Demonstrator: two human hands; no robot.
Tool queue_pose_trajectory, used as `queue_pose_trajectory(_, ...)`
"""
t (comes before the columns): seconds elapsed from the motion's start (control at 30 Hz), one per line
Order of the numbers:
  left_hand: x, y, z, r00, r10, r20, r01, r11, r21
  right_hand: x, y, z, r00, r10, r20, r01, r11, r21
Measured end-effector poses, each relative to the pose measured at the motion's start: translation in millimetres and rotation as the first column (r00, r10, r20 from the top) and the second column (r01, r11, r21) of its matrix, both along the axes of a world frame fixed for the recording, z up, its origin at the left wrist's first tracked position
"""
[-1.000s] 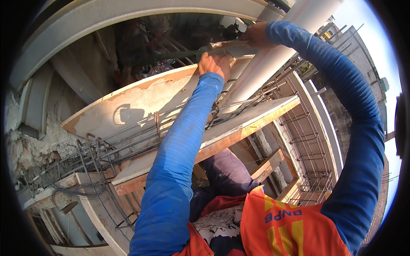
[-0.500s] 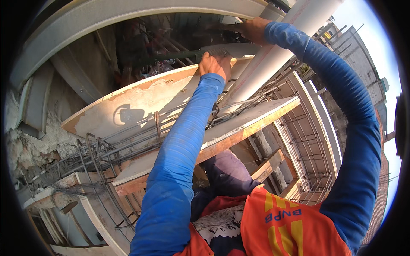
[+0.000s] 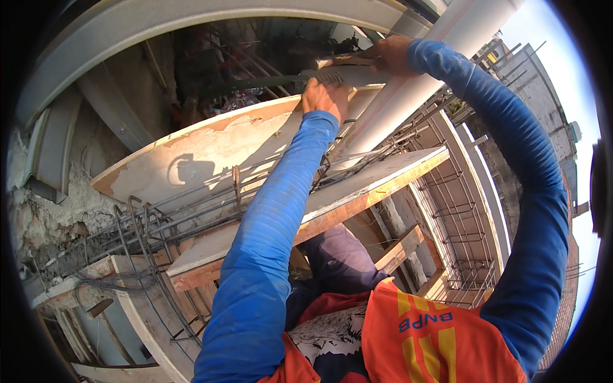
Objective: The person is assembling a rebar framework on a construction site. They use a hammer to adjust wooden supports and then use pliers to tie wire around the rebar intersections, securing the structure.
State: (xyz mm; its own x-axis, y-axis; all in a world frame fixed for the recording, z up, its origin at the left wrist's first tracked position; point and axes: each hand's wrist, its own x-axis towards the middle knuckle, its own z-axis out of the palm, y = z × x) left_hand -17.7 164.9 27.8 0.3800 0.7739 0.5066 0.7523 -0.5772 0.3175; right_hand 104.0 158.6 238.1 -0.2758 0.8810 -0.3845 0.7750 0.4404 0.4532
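My left hand (image 3: 325, 100) is closed at the top edge of a pale formwork board (image 3: 211, 140). A row of thin grey spikes (image 3: 330, 78) shows just above its knuckles; what the fingers hold is hidden. My right hand (image 3: 391, 56) is curled beside a thick white pipe (image 3: 408, 83), fingers partly in shadow. Close to those fingers is a light-brown, stick-like piece (image 3: 345, 61), its kind unclear. Below that piece a grey pipe (image 3: 367, 76) runs toward the white one. A dark green bar (image 3: 262, 82) stretches left from my left hand.
A curved metal beam (image 3: 211, 14) crosses overhead. Rebar cages (image 3: 159, 230) lie along the boards at left, others (image 3: 456, 223) at right. A timber-edged plank (image 3: 377, 185) passes beneath my left arm. Rough broken concrete (image 3: 57, 223) stands far left, a dark cluttered gap beyond the formwork.
My right hand has come down and slightly right. The dark blur beside it is gone, and the light-brown piece shows plainly. My left hand has stayed almost in place.
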Motion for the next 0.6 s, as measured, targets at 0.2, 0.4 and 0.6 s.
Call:
queue_pose_trajectory(0.2,-1,11,-17,0.998,0.066,0.024,-0.068,0.99,0.124,-10,13,14,0.993,-0.117,0.008,0.118,0.989,-0.092)
queue_pose_trajectory(0.4,0,-5,3,0.995,0.011,-0.097,-0.013,1.0,-0.015,0,10,7,0.988,-0.147,0.045,0.152,0.98,-0.132)
queue_pose_trajectory(0.6,-10,2,0,0.993,0.094,-0.072,-0.094,0.996,-0.001,-1,14,-9,0.999,-0.039,-0.034,0.044,0.989,0.142)
